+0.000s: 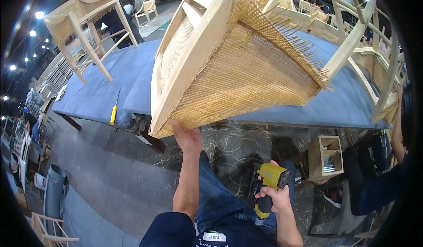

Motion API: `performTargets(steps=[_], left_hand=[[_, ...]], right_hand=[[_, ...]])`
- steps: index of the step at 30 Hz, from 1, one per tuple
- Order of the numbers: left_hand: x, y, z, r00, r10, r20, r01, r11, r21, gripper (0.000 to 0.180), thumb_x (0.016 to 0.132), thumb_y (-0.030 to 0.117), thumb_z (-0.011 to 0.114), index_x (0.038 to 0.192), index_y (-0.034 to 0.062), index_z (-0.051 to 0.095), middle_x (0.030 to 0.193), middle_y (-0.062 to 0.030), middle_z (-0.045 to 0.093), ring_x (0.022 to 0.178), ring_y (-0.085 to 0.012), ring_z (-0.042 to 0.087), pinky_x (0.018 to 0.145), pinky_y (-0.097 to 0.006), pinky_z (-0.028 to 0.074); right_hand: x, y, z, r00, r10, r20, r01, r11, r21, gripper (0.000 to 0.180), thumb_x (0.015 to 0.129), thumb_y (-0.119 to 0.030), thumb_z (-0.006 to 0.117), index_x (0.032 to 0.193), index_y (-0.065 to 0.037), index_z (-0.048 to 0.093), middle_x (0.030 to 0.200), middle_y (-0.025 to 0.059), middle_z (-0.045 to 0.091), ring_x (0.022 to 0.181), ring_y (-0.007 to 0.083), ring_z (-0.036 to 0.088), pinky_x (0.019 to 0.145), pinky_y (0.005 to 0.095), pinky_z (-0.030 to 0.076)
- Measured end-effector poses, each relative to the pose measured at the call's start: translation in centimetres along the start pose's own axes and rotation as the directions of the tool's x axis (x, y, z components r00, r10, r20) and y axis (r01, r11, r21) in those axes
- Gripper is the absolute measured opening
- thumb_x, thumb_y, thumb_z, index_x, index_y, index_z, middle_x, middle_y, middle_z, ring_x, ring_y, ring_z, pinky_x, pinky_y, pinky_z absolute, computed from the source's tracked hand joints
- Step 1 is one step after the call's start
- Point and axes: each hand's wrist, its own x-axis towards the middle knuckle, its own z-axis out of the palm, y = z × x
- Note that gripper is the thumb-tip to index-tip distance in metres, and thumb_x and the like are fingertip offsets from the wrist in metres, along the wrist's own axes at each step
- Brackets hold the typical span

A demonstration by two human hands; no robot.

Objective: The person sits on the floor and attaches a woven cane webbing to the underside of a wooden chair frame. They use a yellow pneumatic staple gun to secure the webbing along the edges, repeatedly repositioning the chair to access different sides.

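Note:
My left hand (188,137) grips the lower edge of a pale wooden chair frame (189,62), thumb on the cane side, the other fingers partly hidden. Woven cane webbing (251,70) covers the face of the frame turned to me, and its frayed, untrimmed strands stick out along the upper right. The chair is tilted at the edge of a blue-covered table. Low by my right thigh, my right hand (274,196) is wrapped round the handle of a yellow and black pneumatic staple gun (274,175), held apart from the chair.
A yellow-handled screwdriver (113,115) lies on the blue-covered table (136,75). Another cane chair (90,31) stands at far left. Curved chair frames (352,40) crowd the right, beside another person's arm (398,128). A wooden box (326,159) is below; cane scraps litter the floor.

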Motion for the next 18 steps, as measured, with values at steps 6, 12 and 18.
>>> performTargets(steps=[6, 12, 18], left_hand=[[-0.7, 0.2, 0.6, 0.997, 0.009, 0.079, -0.009, 1.000, 0.000, 0.067, 0.100, 0.056, 0.055, 0.147, 0.0101, 0.044, 0.145, -0.0076, 0.053, 0.133, -0.0226, 0.050, 0.112, -0.039, 0.043], [-6.4, -1.6, 1.7, 0.978, -0.186, -0.093, 0.186, 0.982, -0.007, 0.072, 0.107, 0.053, 0.036, 0.155, 0.0009, 0.026, 0.158, -0.0186, 0.030, 0.145, -0.0320, 0.034, 0.122, -0.044, 0.028], [-8.9, -5.1, 8.6, 0.969, -0.224, 0.106, 0.224, 0.975, 0.014, 0.071, 0.105, 0.045, 0.047, 0.155, 0.0007, 0.025, 0.158, -0.0172, 0.031, 0.147, -0.0308, 0.029, 0.126, -0.045, 0.021]], right_hand=[[1.9, 1.8, -0.8, 0.998, 0.042, 0.038, -0.041, 0.998, -0.044, 0.094, 0.074, 0.021, 0.056, 0.157, -0.015, 0.030, 0.115, 0.0189, 0.059, 0.067, 0.0193, 0.064, 0.061, 0.0341, 0.058], [2.6, 0.6, -0.1, 0.999, -0.018, 0.037, 0.021, 0.997, -0.076, 0.095, 0.072, 0.021, 0.059, 0.156, -0.011, 0.030, 0.114, 0.0169, 0.060, 0.066, 0.0196, 0.064, 0.058, 0.0334, 0.056], [2.7, -2.2, 0.9, 0.993, -0.117, 0.034, 0.122, 0.960, -0.252, 0.092, 0.073, 0.019, 0.060, 0.156, -0.008, 0.030, 0.115, 0.0151, 0.061, 0.072, 0.0181, 0.065, 0.060, 0.0317, 0.056]])
